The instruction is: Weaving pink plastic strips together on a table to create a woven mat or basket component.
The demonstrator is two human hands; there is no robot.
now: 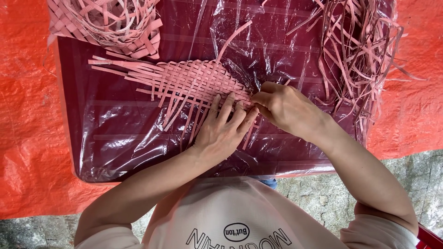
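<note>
Head view: left hand [221,129] lies flat, fingers spread, pressing the near edge of the pink woven mat [194,83] on the plastic-covered board [106,152]; right hand [286,108] is pinched closed on a strip end at the mat's right edge. Mat looks light, thin and floppy, and probably slides on the slick plastic, so pin the woven part flat and pull strips only by their ends. Beyond lie a loose strip pile [355,50] far right and another woven piece [115,23] far left.

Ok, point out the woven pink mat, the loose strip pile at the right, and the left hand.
woven pink mat [194,80], head view, middle of the plaited part.
loose strip pile [357,50], head view, thick of the tangle.
left hand [224,127], head view, back of the hand.
</note>
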